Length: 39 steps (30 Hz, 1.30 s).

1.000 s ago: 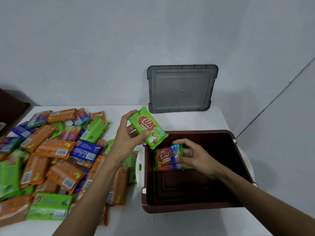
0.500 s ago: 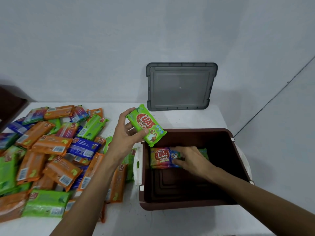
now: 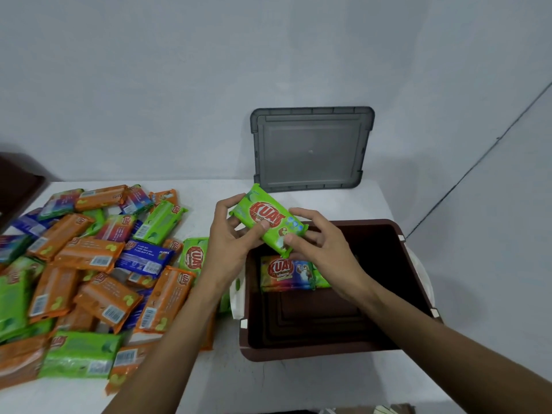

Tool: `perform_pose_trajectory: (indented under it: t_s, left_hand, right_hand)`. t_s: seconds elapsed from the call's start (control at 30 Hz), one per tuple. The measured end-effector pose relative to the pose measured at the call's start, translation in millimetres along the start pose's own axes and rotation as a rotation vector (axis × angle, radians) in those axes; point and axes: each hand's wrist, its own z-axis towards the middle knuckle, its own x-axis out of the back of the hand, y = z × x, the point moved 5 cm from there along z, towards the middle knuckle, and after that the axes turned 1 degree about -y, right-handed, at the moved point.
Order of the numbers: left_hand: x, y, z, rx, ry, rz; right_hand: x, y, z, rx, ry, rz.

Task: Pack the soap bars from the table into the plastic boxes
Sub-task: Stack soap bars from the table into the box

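Note:
A green soap bar (image 3: 266,222) is held above the far left corner of the brown plastic box (image 3: 313,352). My left hand (image 3: 233,243) grips its left end with thumb on top. My right hand (image 3: 322,246) pinches its right end. Inside the box, a multicoloured soap bar (image 3: 285,273) lies flat against the far wall, with a green one partly hidden behind my right wrist. A heap of several orange, green and blue soap bars (image 3: 89,273) covers the table to the left.
A grey box lid (image 3: 310,149) leans upright against the wall behind the box. The white table (image 3: 268,383) ends just right of the box. A dark brown object (image 3: 18,186) sits at the far left edge.
My right hand has come up out of the box and taken hold of the green soap bar's right end. The multicoloured bar stays lying in the box.

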Motion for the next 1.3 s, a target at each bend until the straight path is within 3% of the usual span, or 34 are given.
perform_pose_trajectory:
  t_s: [0.13, 0.27, 0.5, 0.6, 0.93, 1.07, 1.3]
  left_hand:
    - [-8, 2, -4, -0.01, 0.011, 0.024]
    - [-7, 4, -9, -0.107, -0.066, 0.327]
    - [5, 1, -5, -0.382, -0.098, 0.884]
    - [11, -11, 0, -0.406, -0.1, 1.035]
    - [11, -17, -1, -0.408, -0.086, 1.082]
    - [10, -17, -1, -0.399, -0.091, 1.088]
    - [10, -17, -1, -0.399, -0.088, 1.099]
  right_hand:
    - [7, 3, -1, 0.006, 0.092, 0.183]
    - [27, 1, -4, -0.017, 0.099, 0.251]
    - [85, 0, -20, -0.031, 0.043, -0.104]
    - [101, 2, -28, -0.072, -0.009, -0.261]
    - [111, 52, -20, -0.204, 0.086, -0.57]
    - [111, 50, -18, -0.184, 0.125, -0.877]
    - [100, 56, -17, -0.248, 0.055, -1.171]
